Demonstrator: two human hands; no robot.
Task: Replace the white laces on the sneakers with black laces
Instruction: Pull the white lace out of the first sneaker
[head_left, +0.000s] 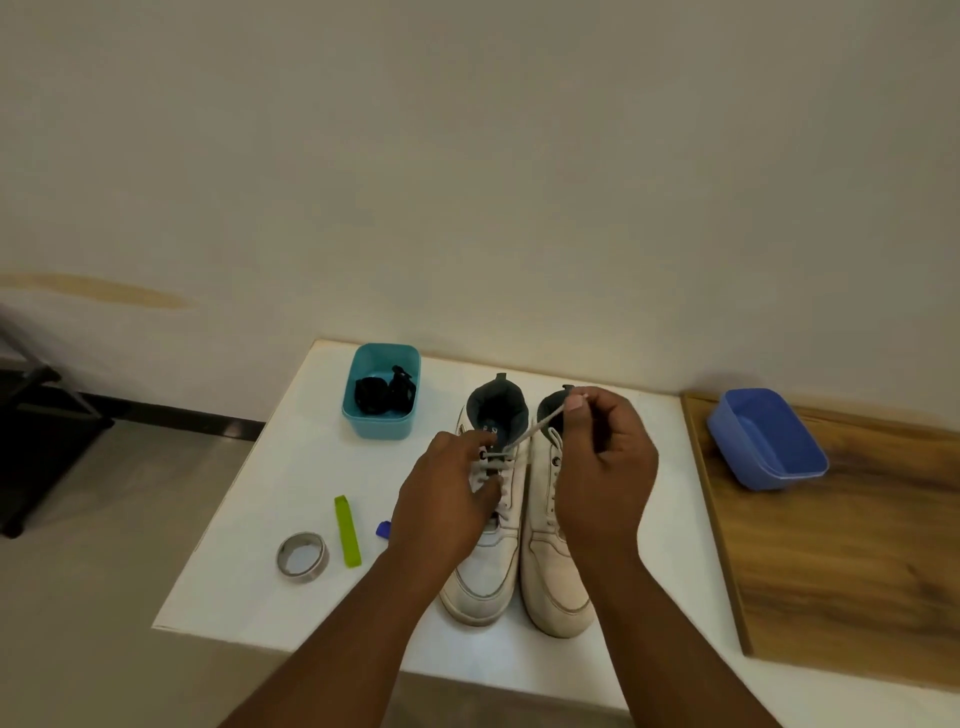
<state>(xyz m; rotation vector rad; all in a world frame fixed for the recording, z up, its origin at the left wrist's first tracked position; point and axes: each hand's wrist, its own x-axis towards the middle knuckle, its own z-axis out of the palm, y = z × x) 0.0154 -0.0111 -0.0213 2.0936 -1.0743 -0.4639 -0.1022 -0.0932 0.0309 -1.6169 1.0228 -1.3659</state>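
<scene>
My right hand has a narrow grip, pinching the free end of the white lace near its tip and drawing it up and away from the left sneaker. My left hand curls over that shoe's eyelets, steadying it; I cannot tell whether it pinches lace. Both sneakers sit side by side on the tabletop. The lace is light, soft and limp, so I judge the stiff tip the best hold. The black laces wait in the teal tub.

bare table right of sneakers, tape roll, green clip, teal box crowding left
</scene>
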